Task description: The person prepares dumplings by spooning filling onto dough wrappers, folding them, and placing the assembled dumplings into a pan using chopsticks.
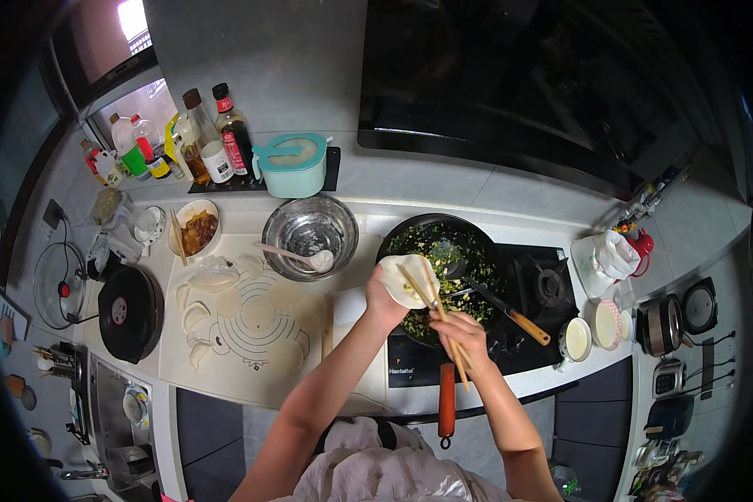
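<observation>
My left hand point(384, 304) holds up a round dough wrapper point(401, 270) at the near left rim of a black wok point(489, 241). A pair of wooden chopsticks point(450, 332) is gripped in my right hand point(464, 339), their tips on the wrapper beside a little green and yellow filling point(409, 287). Chopped greens and bits of what looks like egg point(414, 241) are spread through the wok. A spatula with a wooden handle point(527, 327) leans in it. The wok's red handle point(446, 395) points toward me over the counter edge.
Several flat wrappers point(258, 312) and folded dumplings point(195, 315) lie on a marked mat to the left. Behind are a steel bowl point(276, 216) with a spoon point(301, 257) and a bowl of brown food point(197, 232). A bare gas burner point(548, 283) is right of the wok.
</observation>
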Motion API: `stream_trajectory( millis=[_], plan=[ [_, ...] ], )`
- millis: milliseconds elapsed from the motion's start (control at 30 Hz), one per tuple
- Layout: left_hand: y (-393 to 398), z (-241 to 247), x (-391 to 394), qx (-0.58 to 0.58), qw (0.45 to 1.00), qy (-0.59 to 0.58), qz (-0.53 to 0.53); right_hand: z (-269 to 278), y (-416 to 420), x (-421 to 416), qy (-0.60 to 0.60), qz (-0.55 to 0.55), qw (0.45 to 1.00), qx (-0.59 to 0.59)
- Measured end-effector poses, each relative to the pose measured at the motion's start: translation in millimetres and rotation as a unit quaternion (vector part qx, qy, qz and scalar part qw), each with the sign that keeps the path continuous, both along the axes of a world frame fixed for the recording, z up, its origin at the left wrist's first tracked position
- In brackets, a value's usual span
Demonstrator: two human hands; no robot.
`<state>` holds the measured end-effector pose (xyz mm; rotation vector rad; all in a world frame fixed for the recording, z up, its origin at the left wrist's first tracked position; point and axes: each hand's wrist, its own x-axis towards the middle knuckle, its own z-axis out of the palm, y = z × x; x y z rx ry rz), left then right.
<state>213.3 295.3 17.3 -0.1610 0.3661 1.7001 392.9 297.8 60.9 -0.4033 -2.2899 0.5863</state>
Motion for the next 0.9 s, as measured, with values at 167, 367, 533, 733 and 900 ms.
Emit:
stream_trajectory(
  millis=[167,367,533,733,900],
  plan=[
    [-7.1,-11.6,-13.1,0.061,0.997,-0.044,0.018,-1.3,-13.6,5.7,-0.09,0.046,0.99,0.099],
    [-27.6,-21.8,-48.9,0.077,0.994,-0.055,0.049,-3.2,-29.3,6.4,0.01,0.044,0.997,0.058],
    [-77.6,-9.9,-91.2,0.046,0.998,-0.021,0.045,10.1,-21.0,-61.1,0.078,-0.097,0.991,-0.046],
    [-156.4,-29.3,-151.5,0.037,0.998,0.001,0.055,-36.8,-11.7,-181.1,0.045,-0.061,0.997,-0.027],
    [-205.7,-53.0,-193.6,0.079,0.988,0.073,0.114,-119.8,2.8,-249.7,-0.146,-0.036,0.989,-0.018]
  ],
)
